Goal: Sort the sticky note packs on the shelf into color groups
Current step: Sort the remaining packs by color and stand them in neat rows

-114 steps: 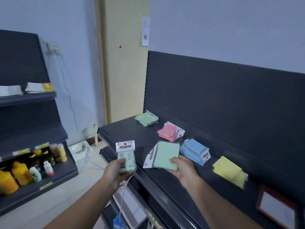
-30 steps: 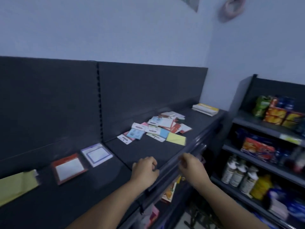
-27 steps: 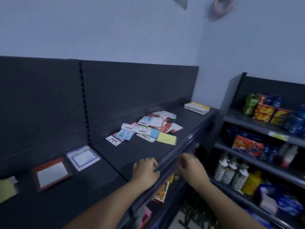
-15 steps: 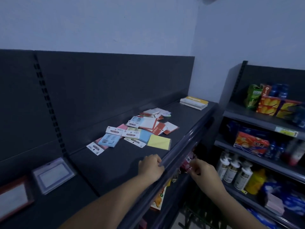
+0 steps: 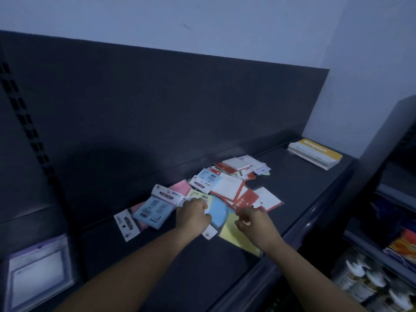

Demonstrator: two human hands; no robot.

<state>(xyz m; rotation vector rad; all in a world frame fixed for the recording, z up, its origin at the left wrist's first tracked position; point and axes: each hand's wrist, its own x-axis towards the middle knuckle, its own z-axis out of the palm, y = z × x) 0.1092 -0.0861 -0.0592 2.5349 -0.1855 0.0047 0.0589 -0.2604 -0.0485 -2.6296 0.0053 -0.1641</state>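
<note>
Head view: reaching into a mixed heap of sticky note packs (image 5: 216,190) on the dark shelf (image 5: 304,183), blue, pink, yellow and red overlapping. Left hand (image 5: 194,213) curled over a blue pack (image 5: 219,212), right hand (image 5: 253,222) curled above a yellow pack (image 5: 238,239); cannot tell whether either grips. Judging by this heap, sorting hardly begun here: every colour left to separate

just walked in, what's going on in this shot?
A person is working through a jumbled pile of sticky note packs on a dark shelf. The left hand sits with curled fingers on the pile beside a light blue pack. The right hand is curled over a yellow pack at the near edge. Whether either hand has a grip is unclear. Blue, pink, yellow and red-and-white packs lie mixed, so no colour groups here yet.
</note>
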